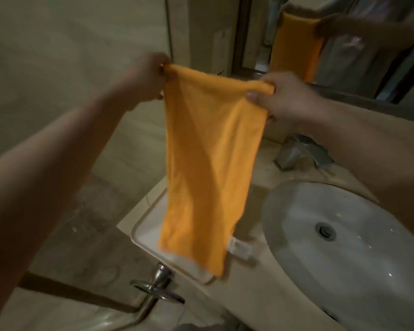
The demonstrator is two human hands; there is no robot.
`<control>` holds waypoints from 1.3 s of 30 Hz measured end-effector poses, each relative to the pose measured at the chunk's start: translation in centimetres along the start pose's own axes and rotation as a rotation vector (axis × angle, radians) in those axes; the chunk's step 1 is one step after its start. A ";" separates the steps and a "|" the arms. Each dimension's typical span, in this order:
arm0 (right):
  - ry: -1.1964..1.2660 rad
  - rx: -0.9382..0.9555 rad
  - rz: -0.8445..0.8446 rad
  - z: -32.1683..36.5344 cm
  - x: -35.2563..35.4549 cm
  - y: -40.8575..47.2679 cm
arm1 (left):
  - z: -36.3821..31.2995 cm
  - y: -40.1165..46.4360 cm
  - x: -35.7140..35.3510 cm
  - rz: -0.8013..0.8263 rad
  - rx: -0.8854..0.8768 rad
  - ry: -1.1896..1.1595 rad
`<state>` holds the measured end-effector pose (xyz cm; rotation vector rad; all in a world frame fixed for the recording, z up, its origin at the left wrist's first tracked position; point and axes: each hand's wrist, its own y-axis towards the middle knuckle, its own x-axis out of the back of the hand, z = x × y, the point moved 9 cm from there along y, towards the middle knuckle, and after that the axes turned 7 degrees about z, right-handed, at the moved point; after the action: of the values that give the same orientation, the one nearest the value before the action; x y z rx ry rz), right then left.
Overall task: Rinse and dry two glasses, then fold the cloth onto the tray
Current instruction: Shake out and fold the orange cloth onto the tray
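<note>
While both hands pinch its top corners, left hand [145, 77] and right hand [282, 100], the orange cloth [206, 158] hangs stretched between them in the air. Its lower end dangles over the white tray [144, 231] on the bench [246, 278], beside the sink [359, 271]. Cloth looks doubled over, creased, small white tag at bottom edge.

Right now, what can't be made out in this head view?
- Tray: its middle hidden behind the hanging orange cloth.
- The two glasses: not visible.
- Left hand: motion-blurred, finger detail lost.
- Sink faucet: partly covered by the right hand and its forearm.
</note>
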<state>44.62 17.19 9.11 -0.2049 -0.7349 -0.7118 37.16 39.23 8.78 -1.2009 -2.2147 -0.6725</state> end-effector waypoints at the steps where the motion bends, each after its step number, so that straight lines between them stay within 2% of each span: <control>1: -0.021 0.020 -0.021 -0.6 -0.9 -0.3 | 0.4 0.1 -0.3 -0.016 0.022 -0.018; 5: -0.058 0.109 -0.014 -3.3 -5.7 -2.8 | 3.9 -2.3 -3.0 0.013 -0.005 -0.037; 7: -0.064 0.092 0.075 -6.0 -10.2 -5.3 | 6.9 -5.0 -5.6 0.107 -0.069 -0.014; 9: -0.082 0.045 0.183 -9.3 -15.3 -7.6 | 9.8 -9.3 -9.4 0.243 -0.153 0.106; 11: -0.074 -0.011 0.282 -12.3 -19.7 -9.7 | 13.7 -13.6 -13.0 0.379 -0.136 0.221; 13: -0.083 -0.041 0.348 -14.2 -22.9 -11.3 | 17.0 -16.8 -15.3 0.482 -0.018 0.259; 15: -0.083 -0.048 0.332 -14.9 -24.0 -11.9 | 18.5 -18.5 -16.1 0.524 0.111 0.170; 18: -0.056 -0.048 0.242 -14.6 -23.0 -11.5 | 19.2 -19.3 -15.8 0.461 0.353 -0.111; 19: -0.069 -0.050 0.241 -14.5 -22.8 -11.4 | 19.4 -19.6 -16.0 0.431 0.447 -0.279; 20: -0.081 -0.060 0.272 -14.7 -22.9 -11.3 | 19.6 -19.9 -15.9 0.372 0.554 -0.470; 22: -0.069 -0.100 0.442 -15.1 -23.8 -11.4 | 20.6 -20.3 -16.1 0.229 0.784 -0.777; 24: -0.046 -0.164 0.584 -15.8 -24.2 -11.6 | 21.6 -20.5 -16.4 0.195 0.912 -0.830; 25: -0.014 -0.214 0.571 -16.3 -23.7 -11.2 | 21.8 -20.3 -16.5 0.225 0.940 -0.800; 28: 0.076 -0.380 0.253 -18.2 -20.4 -8.2 | 22.2 -18.9 -17.0 0.327 0.973 -0.707; 30: 0.181 -0.519 0.123 -19.5 -19.6 -6.8 | 22.0 -17.3 -17.3 0.445 0.946 -0.627; 33: 0.366 -0.646 0.048 -20.4 -20.0 -5.0 | 21.2 -15.1 -17.9 0.631 0.867 -0.484; 36: 0.344 -0.701 -0.032 -20.5 -19.9 -4.5 | 20.8 -14.2 -18.3 0.700 0.837 -0.466; 39: 0.397 -0.751 -0.016 -20.7 -21.3 -5.3 | 21.1 -14.9 -17.9 0.835 0.783 -0.460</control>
<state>41.28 15.86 -20.80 -0.7174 -0.0640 -0.9862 28.23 34.93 -20.99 -1.6991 -1.7070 0.7880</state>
